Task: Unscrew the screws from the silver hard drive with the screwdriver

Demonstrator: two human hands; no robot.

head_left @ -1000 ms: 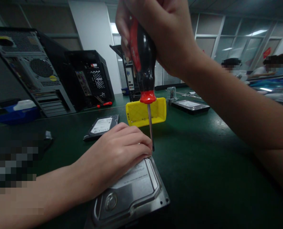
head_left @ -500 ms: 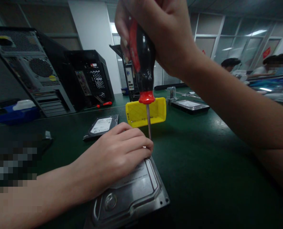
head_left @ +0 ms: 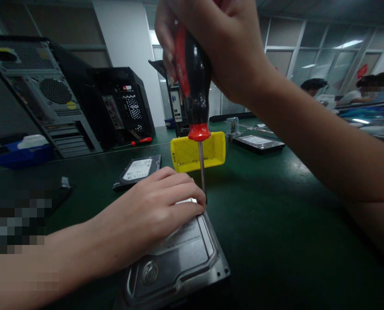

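My right hand (head_left: 224, 47) is closed round the black and red handle of a screwdriver (head_left: 197, 90), held upright. Its metal shaft points down to the far right edge of a silver hard drive (head_left: 192, 254); my left fingers are beside the tip, and what it touches cannot be made out. Across the drive's top lies my left hand (head_left: 166, 198), fingers bent together and gripping the drive near that edge. A yellow tray (head_left: 219, 148) with a few tiny screws inside is just behind the shaft.
Another hard drive (head_left: 138, 169) lies left of the tray, and a third drive (head_left: 258, 143) lies to the right. Open computer cases (head_left: 59, 94) stand at the back left near a small red screwdriver (head_left: 142, 141). A blue bin (head_left: 23, 155) sits far left. People are seated at the far right.
The fingers of my left hand have shifted slightly by the screwdriver tip, opening a small gap that shows bright metal. My right hand and the screwdriver stay almost in place.
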